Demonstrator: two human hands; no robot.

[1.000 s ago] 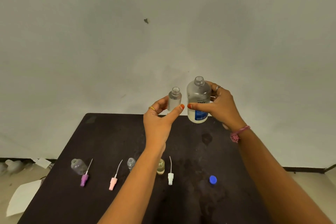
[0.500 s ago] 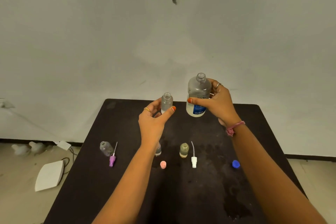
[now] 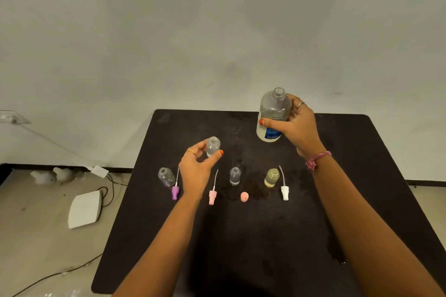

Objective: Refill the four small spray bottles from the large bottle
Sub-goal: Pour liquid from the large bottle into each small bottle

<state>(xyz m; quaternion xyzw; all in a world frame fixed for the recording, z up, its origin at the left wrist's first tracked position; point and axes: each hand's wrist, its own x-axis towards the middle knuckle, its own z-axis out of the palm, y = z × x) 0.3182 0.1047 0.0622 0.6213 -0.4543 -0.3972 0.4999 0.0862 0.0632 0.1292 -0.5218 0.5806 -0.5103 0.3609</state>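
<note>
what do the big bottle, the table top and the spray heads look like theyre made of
Big bottle: likely clear plastic, see-through with a blue printed label.
Table top: dark, matte, maybe laminate or painted board; hard to say, with wet-looking patches.
Spray heads, purple, pink and white: opaque moulded plastic by the look, each with a thin pale tube.

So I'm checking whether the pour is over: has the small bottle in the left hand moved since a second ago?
Yes. The small bottle has dropped away from the large bottle, toward the row on the table.
</note>
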